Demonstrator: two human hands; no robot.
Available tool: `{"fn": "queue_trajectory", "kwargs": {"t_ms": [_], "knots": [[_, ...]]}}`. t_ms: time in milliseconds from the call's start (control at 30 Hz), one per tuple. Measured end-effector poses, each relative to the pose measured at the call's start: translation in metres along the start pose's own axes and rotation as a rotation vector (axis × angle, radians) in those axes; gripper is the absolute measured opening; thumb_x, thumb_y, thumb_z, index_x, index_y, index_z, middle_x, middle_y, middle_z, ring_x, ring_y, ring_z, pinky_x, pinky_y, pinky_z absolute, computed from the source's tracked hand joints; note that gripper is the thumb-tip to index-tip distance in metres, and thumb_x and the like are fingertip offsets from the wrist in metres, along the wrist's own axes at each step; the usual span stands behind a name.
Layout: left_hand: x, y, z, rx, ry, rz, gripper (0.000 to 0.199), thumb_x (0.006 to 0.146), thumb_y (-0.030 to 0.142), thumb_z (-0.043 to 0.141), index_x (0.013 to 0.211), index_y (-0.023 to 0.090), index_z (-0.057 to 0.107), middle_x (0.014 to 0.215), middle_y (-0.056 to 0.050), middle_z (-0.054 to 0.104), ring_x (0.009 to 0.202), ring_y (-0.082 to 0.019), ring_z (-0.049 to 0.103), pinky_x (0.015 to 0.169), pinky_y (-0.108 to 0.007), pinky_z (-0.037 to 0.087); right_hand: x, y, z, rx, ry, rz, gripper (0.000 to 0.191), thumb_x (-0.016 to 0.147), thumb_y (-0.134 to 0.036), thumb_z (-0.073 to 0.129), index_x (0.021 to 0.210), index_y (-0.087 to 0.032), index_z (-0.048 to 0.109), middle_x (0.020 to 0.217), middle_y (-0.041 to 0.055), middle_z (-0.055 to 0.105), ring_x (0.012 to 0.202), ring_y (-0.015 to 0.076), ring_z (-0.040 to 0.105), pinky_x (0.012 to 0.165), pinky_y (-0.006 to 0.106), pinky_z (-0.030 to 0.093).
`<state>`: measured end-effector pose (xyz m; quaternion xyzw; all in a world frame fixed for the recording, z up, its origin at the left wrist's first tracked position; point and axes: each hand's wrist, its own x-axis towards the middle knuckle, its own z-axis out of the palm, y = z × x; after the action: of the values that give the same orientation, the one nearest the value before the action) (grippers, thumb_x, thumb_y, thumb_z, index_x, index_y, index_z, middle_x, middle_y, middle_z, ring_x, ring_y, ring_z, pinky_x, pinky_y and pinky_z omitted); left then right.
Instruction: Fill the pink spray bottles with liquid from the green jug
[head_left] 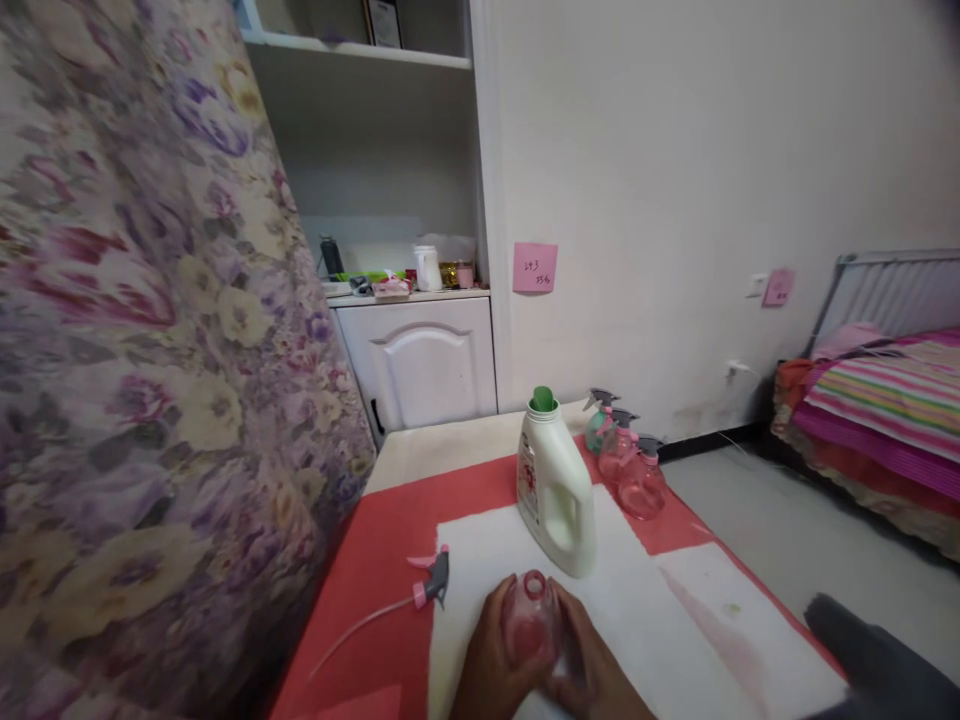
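Note:
Both hands are wrapped around a clear pink spray bottle [531, 625] whose neck is uncapped and points up. My left hand [491, 650] grips its left side and my right hand [581, 645] its right side; the bottle's base is hidden. Just beyond stands a pale green detergent jug [555, 480], with a green piece in its open mouth. To the left of my hands, a grey and pink spray trigger head [431, 578] lies on the table, its thin tube trailing toward me.
Several spray bottles with trigger heads [622, 450] line the table's right back edge. White paper [480, 550] and a stained white sheet [720, 610] lie on the red cover [382, 530]. A floral curtain [187, 350] hangs at left; a dark blurred object [877, 650] is at lower right.

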<state>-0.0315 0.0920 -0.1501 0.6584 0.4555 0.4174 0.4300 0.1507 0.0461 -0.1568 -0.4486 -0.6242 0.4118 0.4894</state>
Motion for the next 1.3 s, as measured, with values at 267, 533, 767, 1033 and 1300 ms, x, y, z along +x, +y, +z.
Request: {"fn": "queue_trajectory", "kwargs": {"t_ms": [267,533,767,1033,1300], "knots": [[0.002,0.0,0.004,-0.031,0.002,-0.003,0.079,0.059,0.02,0.07,0.133,0.02,0.041,0.14,-0.012,0.053,0.131,-0.028,0.048,0.111,-0.037,0.037,0.031,-0.037,-0.065,0.012,0.486,-0.014,0.046,0.082,-0.043,0.065,0.122,-0.023,0.053,0.131,0.013,0.057,0.117,0.0272,0.059,0.102,0.045,0.046],[0.001,-0.001,0.001,-0.067,-0.016,-0.027,0.087,0.056,0.02,0.072,0.138,0.02,0.042,0.143,-0.011,0.052,0.133,-0.031,0.046,0.11,-0.037,0.039,0.103,-0.053,-0.067,0.047,0.433,-0.018,0.046,0.068,-0.054,0.074,0.095,-0.017,0.066,0.093,0.0064,0.072,0.087,0.0258,0.066,0.075,0.034,0.053],[0.0,-0.001,0.003,-0.01,0.006,-0.045,0.088,0.057,0.022,0.074,0.138,0.021,0.042,0.144,-0.011,0.051,0.133,-0.03,0.045,0.113,-0.039,0.035,0.129,-0.069,-0.065,0.036,0.404,-0.01,0.051,0.073,-0.064,0.062,0.05,-0.02,0.052,0.05,-0.0006,0.055,0.052,0.0158,0.05,0.056,0.028,0.041],[0.002,-0.013,0.008,-0.088,0.033,-0.049,0.091,0.053,0.012,0.074,0.137,0.023,0.043,0.143,-0.011,0.051,0.133,-0.032,0.045,0.112,-0.041,0.037,0.116,-0.093,-0.087,0.0,0.441,0.005,0.051,0.082,-0.062,0.052,0.05,-0.021,0.048,0.045,-0.0022,0.047,0.048,0.0148,0.044,0.052,0.028,0.036],[-0.004,0.016,0.0,0.002,0.012,-0.064,0.088,0.055,0.012,0.071,0.138,0.019,0.041,0.145,-0.013,0.048,0.135,-0.031,0.043,0.114,-0.04,0.034,0.054,-0.129,-0.126,-0.086,0.395,0.049,0.048,0.081,-0.058,0.057,0.051,-0.022,0.047,0.043,-0.004,0.046,0.048,0.0138,0.042,0.055,0.027,0.035]]}}
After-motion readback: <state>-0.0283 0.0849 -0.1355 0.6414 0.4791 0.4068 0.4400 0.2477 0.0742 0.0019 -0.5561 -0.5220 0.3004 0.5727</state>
